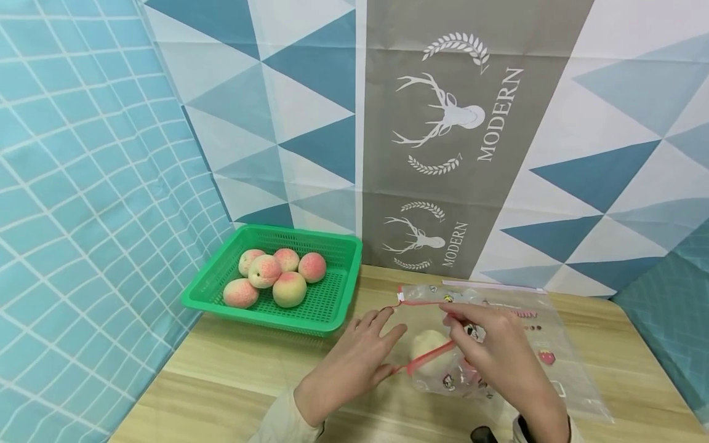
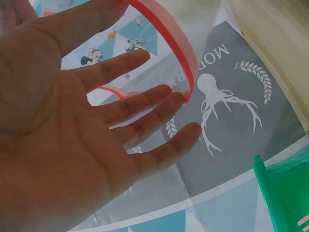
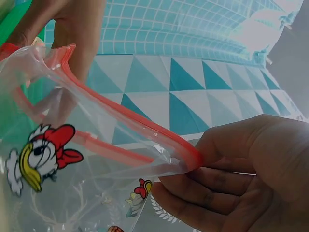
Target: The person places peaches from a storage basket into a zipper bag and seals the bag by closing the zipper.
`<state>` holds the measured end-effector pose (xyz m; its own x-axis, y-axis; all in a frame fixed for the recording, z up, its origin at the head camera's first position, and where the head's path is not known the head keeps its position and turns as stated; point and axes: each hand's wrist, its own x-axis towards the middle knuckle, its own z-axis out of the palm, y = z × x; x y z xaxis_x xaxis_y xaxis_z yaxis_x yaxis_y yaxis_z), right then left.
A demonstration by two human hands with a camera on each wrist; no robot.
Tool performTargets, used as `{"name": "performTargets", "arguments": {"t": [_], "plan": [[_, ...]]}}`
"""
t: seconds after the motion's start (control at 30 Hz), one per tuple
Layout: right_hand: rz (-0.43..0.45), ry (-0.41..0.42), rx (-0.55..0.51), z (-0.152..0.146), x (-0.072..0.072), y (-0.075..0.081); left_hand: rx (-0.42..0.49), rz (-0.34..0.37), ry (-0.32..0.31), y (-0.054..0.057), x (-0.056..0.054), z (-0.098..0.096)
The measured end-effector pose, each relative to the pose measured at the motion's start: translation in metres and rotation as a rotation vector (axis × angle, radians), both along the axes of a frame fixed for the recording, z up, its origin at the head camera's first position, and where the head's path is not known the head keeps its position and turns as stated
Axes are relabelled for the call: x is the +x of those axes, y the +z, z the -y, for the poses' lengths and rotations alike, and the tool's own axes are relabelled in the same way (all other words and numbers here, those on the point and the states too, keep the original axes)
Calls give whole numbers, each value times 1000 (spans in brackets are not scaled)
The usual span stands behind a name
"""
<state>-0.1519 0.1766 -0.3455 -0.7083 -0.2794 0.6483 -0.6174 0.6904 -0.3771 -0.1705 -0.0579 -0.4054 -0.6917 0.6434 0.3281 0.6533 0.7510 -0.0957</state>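
A clear zip bag (image 1: 447,381) with a red zip edge and cartoon prints lies with its mouth held wide, facing left. Inside it sits a pale round peach (image 1: 428,342), partly behind the red edge. My left hand (image 1: 360,351) is at the mouth's left side, its fingers spread and fairly straight; in the left wrist view the fingertips (image 2: 177,98) meet the red edge (image 2: 166,34). With thumb and fingers, my right hand (image 1: 501,344) pinches the opposite end of the mouth, seen closely in the right wrist view at the red zip (image 3: 186,154).
A green basket (image 1: 260,319) with several pink and yellow peaches (image 1: 289,290) stands at the back left. Flat on the wooden table (image 1: 244,381), under and right of my right hand, lies another clear printed bag (image 1: 570,375). A dark object (image 1: 484,435) shows at the bottom edge.
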Motion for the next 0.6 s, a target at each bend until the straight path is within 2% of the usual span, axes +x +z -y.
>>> {"name": "performTargets", "arguments": {"t": [0.17, 0.33, 0.6], "plan": [[-12, -6, -12, -2, 0, 0, -21, 8, -7, 1, 1, -1], [-28, -26, -31, -7, -1, 2, -8, 8, -40, 6, 2, -1], [-1, -72, -45, -12, -2, 2, 111, -16, -138, 15, 5, 2]]}}
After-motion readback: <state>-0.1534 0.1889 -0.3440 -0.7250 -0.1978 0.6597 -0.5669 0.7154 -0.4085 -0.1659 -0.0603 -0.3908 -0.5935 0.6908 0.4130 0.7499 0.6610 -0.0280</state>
